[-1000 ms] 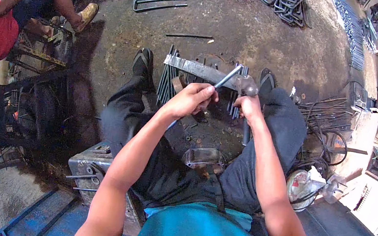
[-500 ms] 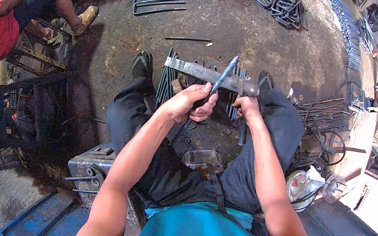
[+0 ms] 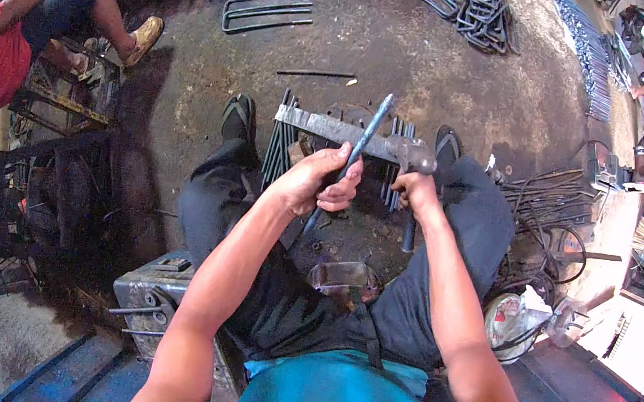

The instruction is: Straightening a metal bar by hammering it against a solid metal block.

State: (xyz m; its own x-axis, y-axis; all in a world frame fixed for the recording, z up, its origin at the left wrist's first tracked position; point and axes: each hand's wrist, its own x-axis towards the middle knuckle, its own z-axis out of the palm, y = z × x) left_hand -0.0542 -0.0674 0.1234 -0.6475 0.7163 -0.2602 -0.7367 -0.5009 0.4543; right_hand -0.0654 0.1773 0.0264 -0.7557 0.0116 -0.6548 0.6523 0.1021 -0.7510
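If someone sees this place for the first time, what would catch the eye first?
Probably the metal rod slanting through the left hand, and the hammer in the right hand, near the centre. Beyond, a heap of bent rods lies near the top.

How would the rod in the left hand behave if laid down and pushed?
The rod is likely stiff: it runs straight beyond the left hand. Its round, slender shape may roll; its metallic sheen suggests some weight.

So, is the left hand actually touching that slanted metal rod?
Touching: the head view shows the left hand closed around the metal rod, which sticks out above and below the fist.
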